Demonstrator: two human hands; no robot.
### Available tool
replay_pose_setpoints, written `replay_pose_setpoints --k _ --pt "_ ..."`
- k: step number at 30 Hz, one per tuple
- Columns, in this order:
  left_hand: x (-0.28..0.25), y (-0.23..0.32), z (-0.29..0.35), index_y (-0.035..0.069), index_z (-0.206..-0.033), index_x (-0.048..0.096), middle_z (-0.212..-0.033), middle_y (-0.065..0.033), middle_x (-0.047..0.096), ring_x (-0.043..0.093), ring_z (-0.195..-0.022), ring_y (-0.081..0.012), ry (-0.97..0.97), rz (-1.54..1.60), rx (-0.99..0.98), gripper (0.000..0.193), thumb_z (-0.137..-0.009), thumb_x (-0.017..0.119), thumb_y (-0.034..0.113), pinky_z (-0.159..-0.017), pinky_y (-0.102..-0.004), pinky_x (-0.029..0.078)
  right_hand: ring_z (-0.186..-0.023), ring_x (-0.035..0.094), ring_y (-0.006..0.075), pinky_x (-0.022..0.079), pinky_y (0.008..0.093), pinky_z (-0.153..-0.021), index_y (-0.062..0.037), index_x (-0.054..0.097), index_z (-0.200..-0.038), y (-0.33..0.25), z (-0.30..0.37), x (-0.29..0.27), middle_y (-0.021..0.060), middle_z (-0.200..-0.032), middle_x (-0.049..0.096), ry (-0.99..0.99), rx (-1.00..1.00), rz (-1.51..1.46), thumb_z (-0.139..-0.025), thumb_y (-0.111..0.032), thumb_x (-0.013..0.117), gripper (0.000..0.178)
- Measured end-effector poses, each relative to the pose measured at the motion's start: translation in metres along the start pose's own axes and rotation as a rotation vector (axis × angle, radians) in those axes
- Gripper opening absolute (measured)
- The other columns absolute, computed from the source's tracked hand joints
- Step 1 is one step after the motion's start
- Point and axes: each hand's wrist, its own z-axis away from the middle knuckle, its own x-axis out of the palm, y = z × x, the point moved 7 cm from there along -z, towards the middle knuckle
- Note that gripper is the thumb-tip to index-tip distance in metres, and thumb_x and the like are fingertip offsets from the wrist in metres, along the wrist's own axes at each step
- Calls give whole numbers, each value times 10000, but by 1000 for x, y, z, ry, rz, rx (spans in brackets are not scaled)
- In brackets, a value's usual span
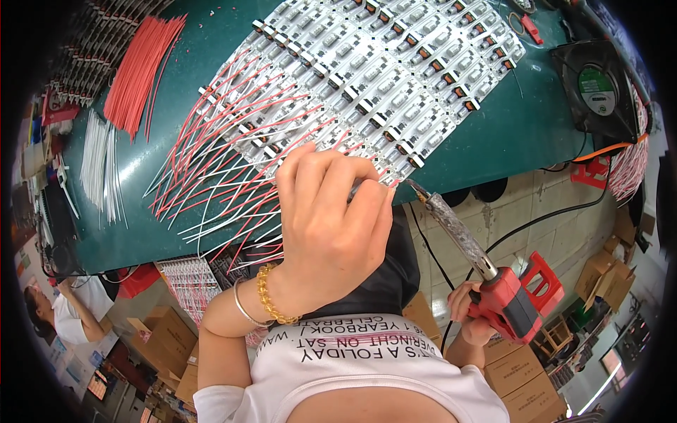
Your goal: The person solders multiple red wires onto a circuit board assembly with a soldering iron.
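Observation:
My left hand (328, 225), with a bead bracelet and a thin bangle at the wrist, is curled at the near edge of a panel of small white circuit boards (395, 77). Its fingertips are pinched together among the red and white wires (226, 169) that fan out from the boards; what they pinch is mostly hidden. My right hand (465, 310) grips the red handle of a soldering iron (458, 236). The iron's tip sits right beside my left fingertips at the panel's edge.
The boards lie on a green table (522, 127). A bundle of loose red wires (141, 70) and one of white wires (99, 166) lie at the left. A black fan (596, 88) stands at the right. Cardboard boxes (518, 370) and a red stool (543, 278) are on the floor. Another person (67, 314) sits at lower left.

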Motion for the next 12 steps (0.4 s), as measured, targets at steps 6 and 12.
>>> replay_pose_setpoints --k 6,12 --pt "-1 0 0 29 -737 576 -880 -59 576 533 -898 -267 0 1 -4 139 -738 715 37 -922 -500 395 -509 565 169 469 297 -485 -28 432 -925 6 6 -5 68 -611 560 -98 -23 48 -813 -488 758 575" --pt "-1 0 0 32 -742 581 -882 -60 577 534 -903 -264 -1 2 -10 134 -741 714 45 -931 -506 392 -515 564 164 472 294 -488 -21 403 -939 7 5 -4 74 -639 567 -80 -51 21 -819 -457 765 579"
